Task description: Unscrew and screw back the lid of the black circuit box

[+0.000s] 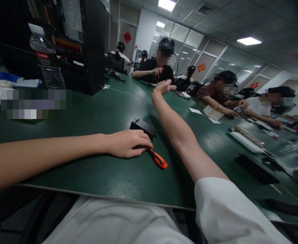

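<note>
Left hand (128, 144) rests on the green table (100, 112), fingers curled over the shaft of an orange-handled screwdriver (157, 159), just beside a small black box (143, 127). Right hand (162, 87) is raised well fwd, fingers half open, empty. The tool isn't on the box yet; work looks barely begun.
</note>
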